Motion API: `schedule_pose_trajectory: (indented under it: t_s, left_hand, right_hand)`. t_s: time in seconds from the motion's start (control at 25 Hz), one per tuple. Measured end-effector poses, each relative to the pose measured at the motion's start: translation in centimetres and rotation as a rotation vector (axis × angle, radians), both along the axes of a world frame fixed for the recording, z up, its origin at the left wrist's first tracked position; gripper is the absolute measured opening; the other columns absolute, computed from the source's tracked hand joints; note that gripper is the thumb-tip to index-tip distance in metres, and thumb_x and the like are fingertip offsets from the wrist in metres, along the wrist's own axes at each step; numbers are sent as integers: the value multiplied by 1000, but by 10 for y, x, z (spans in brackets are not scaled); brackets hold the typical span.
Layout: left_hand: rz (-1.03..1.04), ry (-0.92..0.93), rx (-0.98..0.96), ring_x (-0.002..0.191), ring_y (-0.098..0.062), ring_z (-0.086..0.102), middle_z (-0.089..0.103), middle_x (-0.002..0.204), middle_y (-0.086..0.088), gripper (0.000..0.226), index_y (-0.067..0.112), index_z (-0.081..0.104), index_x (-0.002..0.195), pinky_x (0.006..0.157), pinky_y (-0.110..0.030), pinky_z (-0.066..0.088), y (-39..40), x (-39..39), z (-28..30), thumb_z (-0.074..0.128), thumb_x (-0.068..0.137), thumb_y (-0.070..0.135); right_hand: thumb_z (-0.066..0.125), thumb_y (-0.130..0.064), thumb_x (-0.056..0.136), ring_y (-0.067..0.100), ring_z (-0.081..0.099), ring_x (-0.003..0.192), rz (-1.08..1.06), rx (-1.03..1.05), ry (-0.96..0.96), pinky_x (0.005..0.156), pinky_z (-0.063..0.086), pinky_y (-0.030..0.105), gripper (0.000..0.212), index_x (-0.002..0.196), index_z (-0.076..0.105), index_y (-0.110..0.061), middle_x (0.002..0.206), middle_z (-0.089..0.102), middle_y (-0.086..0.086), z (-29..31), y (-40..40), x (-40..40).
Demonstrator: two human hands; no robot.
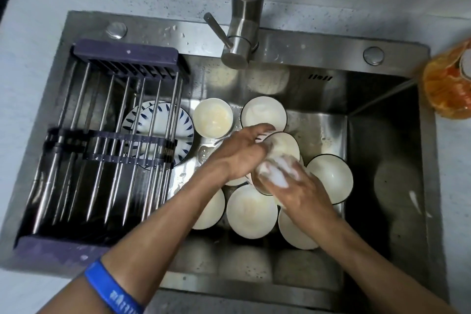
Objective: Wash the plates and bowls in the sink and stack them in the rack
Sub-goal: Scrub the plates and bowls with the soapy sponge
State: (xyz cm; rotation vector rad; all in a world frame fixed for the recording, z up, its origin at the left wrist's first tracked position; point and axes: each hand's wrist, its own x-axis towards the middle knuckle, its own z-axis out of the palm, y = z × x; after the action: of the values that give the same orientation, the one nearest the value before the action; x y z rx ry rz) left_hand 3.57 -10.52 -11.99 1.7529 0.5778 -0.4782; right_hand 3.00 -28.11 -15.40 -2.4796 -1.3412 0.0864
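1. Head view: the left hand is gripping a bowl by its rim, tilted over the sink.
2. The right hand is pressing a soapy sponge into it.
3. The rack is lying left of the bowl, nearer the left hand.

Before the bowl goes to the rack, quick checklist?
1. Left hand holds the bowl: ok.
2. Right hand done scrubbing: not ok, its foamy fingers are on the bowl.
3. Suds rinsed off: not ok; no water runs from the tap.
4. Space on the rack: ok, nothing lies on its bars; a patterned plate sits beneath them.
5. Other bowls washed: cannot tell; one shows yellowish residue.
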Motion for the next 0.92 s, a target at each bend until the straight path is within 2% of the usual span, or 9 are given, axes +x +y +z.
schedule_pose_trajectory:
  t_s: [0.08, 0.24, 0.4, 0.52, 0.6, 0.72, 0.8, 0.88, 0.92]
  left_hand:
    - [269, -13, -177, 103, -8, 64, 66, 120, 7, 36, 37, 60, 122, 88, -18, 48, -1, -4, 3, 60, 88, 26]
    - [632, 103, -616, 111, -28, 67, 70, 122, -8, 63, 28, 55, 135, 86, -42, 58, -19, -37, -19, 73, 76, 41]
    - [808, 105, -920, 97, -35, 67, 68, 121, -19, 54, 10, 63, 125, 57, -33, 60, -17, -38, -21, 57, 88, 50]
    - [763, 99, -1040, 120, -40, 59, 56, 138, -23, 80, 9, 54, 139, 85, -51, 57, -16, -44, -29, 67, 78, 60]
    - [748, 57, -1038, 116, -32, 63, 59, 137, -17, 82, 14, 63, 132, 84, -44, 58, -6, -49, -36, 81, 66, 60]
    - [664, -29, -960, 84, -31, 71, 63, 131, -18, 64, 9, 66, 125, 64, -25, 52, -4, -55, -31, 83, 74, 44]
    - [614, -47, -880, 85, -29, 71, 70, 115, -17, 48, 3, 63, 123, 64, -23, 54, -13, -53, -16, 77, 80, 19]
    - [594, -105, -740, 70, -19, 71, 72, 96, -14, 30, 1, 67, 111, 55, -20, 55, -25, -44, -8, 71, 81, 3]
    - [582, -149, -680, 73, -20, 70, 72, 93, -14, 27, 2, 68, 107, 62, -25, 58, -29, -39, -6, 69, 80, 0]
  right_hand:
    - [75, 4, 58, 28, 59, 113, -128, 35, 191, 82, 56, 35, 68, 120, 64, -21, 123, 66, 3, 10, 10, 6]
    - [73, -10, 73, 10, 63, 105, -298, 175, 747, 89, 52, 31, 52, 116, 61, -38, 112, 70, -14, 23, 25, 5]
    - [81, -3, 56, 13, 69, 95, -536, 631, 1462, 76, 57, 27, 51, 103, 71, -21, 98, 75, -3, 33, 17, 24]
    - [92, -6, 45, 20, 71, 91, -637, 906, 1798, 70, 59, 33, 56, 98, 76, -18, 98, 75, 7, 34, 12, 30]
    - [87, -10, 64, 24, 71, 94, -809, 1006, 1795, 70, 59, 36, 40, 102, 75, -15, 102, 74, 10, 25, 12, 30]
    - [70, -2, 83, 25, 68, 103, -1213, 1019, 1394, 81, 57, 33, 28, 110, 70, -10, 103, 74, 5, 8, 25, 28]
    - [65, 0, 88, 17, 67, 109, -1093, 972, 1190, 91, 52, 24, 26, 108, 73, -16, 108, 74, 0, 12, 37, 40]
    - [63, -11, 86, 9, 64, 110, -819, 760, 1099, 92, 47, 19, 24, 101, 76, -23, 108, 74, -5, 25, 48, 58]
    - [61, -13, 85, 7, 63, 109, -693, 645, 1035, 93, 46, 21, 26, 102, 77, -25, 109, 73, -7, 30, 52, 59]
